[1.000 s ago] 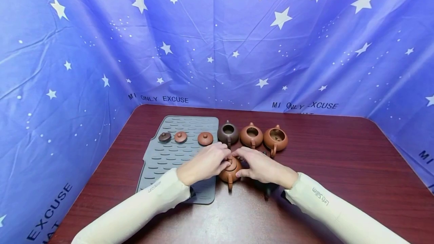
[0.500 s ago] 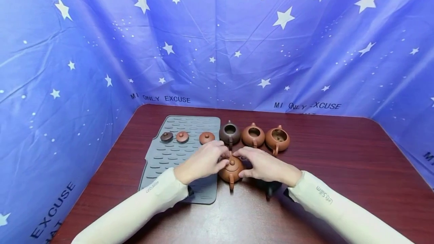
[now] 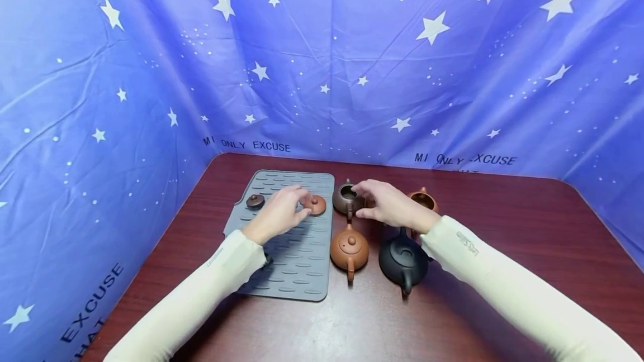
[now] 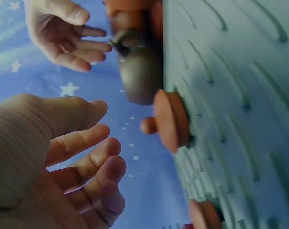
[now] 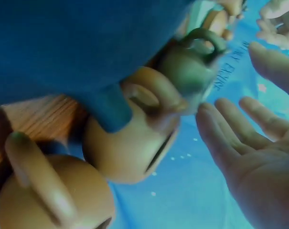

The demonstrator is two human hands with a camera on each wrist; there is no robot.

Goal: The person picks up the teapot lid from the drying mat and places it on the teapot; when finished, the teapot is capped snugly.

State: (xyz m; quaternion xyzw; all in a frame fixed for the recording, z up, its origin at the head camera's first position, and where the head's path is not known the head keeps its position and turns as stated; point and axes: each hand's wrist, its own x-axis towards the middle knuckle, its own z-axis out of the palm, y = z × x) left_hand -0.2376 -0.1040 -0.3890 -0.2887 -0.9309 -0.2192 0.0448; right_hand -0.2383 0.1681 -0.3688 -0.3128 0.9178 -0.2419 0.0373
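Note:
My left hand hovers over the grey mat with loosely bent fingers, holding nothing. Just beyond its fingertips lies an orange-brown lid with a round knob, close up in the left wrist view as a lid. My right hand hangs beside the dark brown lidless teapot, fingers apart and nothing in them. Behind this hand an orange teapot is hidden in the head view, but the right wrist view shows that teapot. A lidded orange teapot stands nearer the front, untouched.
A black teapot stands beneath my right forearm. Partly hidden at the back right is another lidless orange teapot. A dark lid lies left on the grey mat; a second orange lid shows in the left wrist view.
Both hands have come away from the lidded orange teapot. The left moved left over the mat, the right forward towards the dark brown teapot. More of the black teapot now shows.

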